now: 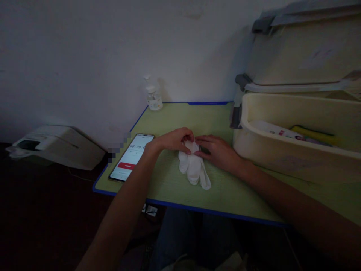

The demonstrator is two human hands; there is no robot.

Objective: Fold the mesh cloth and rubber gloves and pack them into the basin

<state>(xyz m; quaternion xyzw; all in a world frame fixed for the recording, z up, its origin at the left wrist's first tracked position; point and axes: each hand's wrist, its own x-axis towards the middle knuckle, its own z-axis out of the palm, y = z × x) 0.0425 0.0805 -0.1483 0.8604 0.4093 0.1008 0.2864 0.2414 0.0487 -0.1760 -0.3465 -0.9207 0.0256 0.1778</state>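
A small bunch of white socks (194,171) lies on the green table in front of me, its rounded ends hanging toward the near edge. My left hand (179,140) has its fingers curled over the upper left part, with thumb and fingertips gripping the fabric. From the other side, my right hand (212,148) holds the upper right part between thumb and fingers. The fingertips of both hands nearly meet at the top of the bunch. How the fabric is folded beneath them is partly hidden.
A phone (132,160) showing a timer lies left of my left forearm. A pump bottle (154,98) stands at the back by the wall. To the right is a cream storage bin (282,150) with things inside. A blue edge (191,206) borders the table (169,188).
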